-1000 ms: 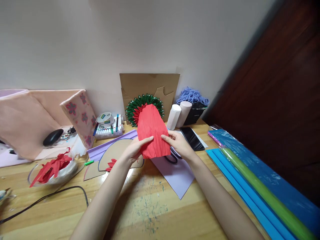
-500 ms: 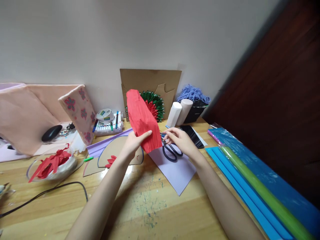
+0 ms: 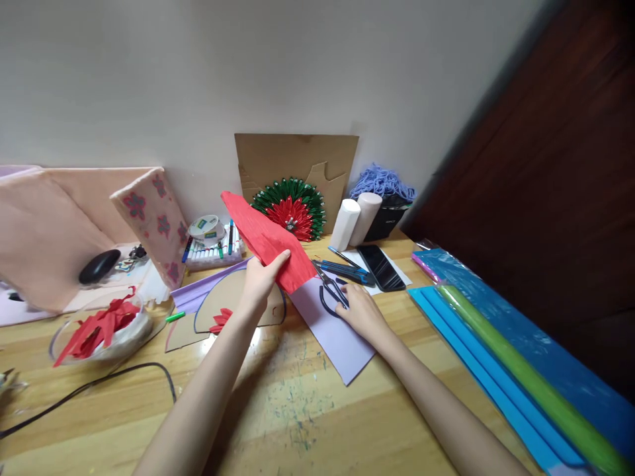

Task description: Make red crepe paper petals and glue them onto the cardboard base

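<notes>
My left hand (image 3: 262, 281) grips a folded piece of red crepe paper (image 3: 270, 238), thumb on its face, held above the table and slanting up to the left. My right hand (image 3: 361, 311) has its fingers closed on a black handle loop of the scissors (image 3: 330, 285). Their blades point toward the red paper's lower right end, and I cannot tell whether they touch it. Below the scissors lies a lilac sheet (image 3: 342, 350). A cardboard half-circle (image 3: 223, 291) with small red petals (image 3: 221, 320) rests left of the paper.
Behind stands a cardboard panel (image 3: 297, 155) with a red and green petal rosette (image 3: 292, 215). A utility knife (image 3: 347, 271) and phone (image 3: 381, 268) lie right. A bowl of red strips (image 3: 102, 330) sits left, near a black cable (image 3: 89, 382). Rolled sheets (image 3: 510, 350) line the right edge.
My right hand has moved down onto the scissors' handles. The red paper has tipped over to the left, uncovering more of the rosette.
</notes>
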A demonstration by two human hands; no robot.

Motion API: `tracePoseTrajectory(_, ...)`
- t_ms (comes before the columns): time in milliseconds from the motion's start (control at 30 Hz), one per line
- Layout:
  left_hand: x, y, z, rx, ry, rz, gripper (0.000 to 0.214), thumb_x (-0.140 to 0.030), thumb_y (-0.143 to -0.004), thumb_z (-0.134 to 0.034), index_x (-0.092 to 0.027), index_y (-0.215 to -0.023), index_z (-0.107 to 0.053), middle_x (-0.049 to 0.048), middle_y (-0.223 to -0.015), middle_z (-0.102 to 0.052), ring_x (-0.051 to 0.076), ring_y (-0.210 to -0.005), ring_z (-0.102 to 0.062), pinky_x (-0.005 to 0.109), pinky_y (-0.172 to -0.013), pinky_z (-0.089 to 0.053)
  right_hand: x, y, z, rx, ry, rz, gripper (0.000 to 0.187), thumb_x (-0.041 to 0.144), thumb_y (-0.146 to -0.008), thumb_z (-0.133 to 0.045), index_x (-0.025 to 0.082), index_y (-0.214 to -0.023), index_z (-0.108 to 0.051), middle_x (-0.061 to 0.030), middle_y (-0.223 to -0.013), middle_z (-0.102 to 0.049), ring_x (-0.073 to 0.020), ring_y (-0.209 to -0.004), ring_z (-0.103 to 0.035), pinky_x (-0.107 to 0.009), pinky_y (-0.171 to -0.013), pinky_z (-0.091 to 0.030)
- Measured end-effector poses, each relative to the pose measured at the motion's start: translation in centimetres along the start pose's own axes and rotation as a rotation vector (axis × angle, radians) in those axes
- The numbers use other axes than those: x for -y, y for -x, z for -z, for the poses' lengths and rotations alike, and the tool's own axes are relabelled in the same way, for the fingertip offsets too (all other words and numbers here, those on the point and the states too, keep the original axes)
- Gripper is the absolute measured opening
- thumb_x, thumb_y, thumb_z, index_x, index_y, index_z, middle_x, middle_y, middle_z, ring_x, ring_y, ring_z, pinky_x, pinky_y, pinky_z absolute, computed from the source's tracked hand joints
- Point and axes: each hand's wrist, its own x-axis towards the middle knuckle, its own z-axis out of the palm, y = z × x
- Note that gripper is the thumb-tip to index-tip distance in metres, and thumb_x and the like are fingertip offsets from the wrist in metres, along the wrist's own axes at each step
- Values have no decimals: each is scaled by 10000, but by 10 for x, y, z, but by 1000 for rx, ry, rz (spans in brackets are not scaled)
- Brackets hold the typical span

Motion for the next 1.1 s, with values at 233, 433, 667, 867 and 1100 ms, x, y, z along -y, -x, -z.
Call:
tracePoseTrajectory(233,8,-5,0,-17,23,-28,386,-364,-670,-732,-102,-948,-678,139,-1062,-693,275,-979,-643,359,-832,-511,1,24,11,226,-597,-55,201,308,-759,-554,175,-901,-503,-53,-819,-619,-194,-801,-625,-327,-731,-478)
tracePoseTrajectory(433,14,-5,-5,-25,31,-93,362,-351,-714,-698,-92,-965,-667,135,-1077,-689,263,-993,-638,351,-863,-495,17,48,-4,555,-1369,5,358,529,-784,-602,194,-809,-478,47,-673,-461,-78,-543,-501,-220,-568,-410)
tracePoseTrajectory(667,19,-4,-6,44,83,-90,356,-359,-733,-679,-90,-966,-659,133,-1068,-691,262,-993,-636,345,-864,-491,16,61,-22,871,-1310,-3,782,906,-533,-362,194,-841,-464,27,-682,-456,-105,-495,-479,-342,-594,-498)
tracePoseTrajectory(867,25,5,-18,70,-7,-69,335,-378,-738,-668,-99,-923,-674,123,-1036,-703,268,-968,-644,331,-816,-504,16,63,-23,755,-1169,-37,813,916,-554,-309,177,-842,-488,11,-652,-490,-138,-518,-546,-378,-635,-513)
tracePoseTrajectory(1100,44,7,-27,109,-70,-63,345,-394,-739,-658,-98,-916,-674,130,-1029,-705,281,-979,-637,344,-817,-500,16,53,-21,650,-1230,-189,833,931,-523,-311,171,-798,-511,26,-578,-504,-134,-473,-552,-389,-664,-518)
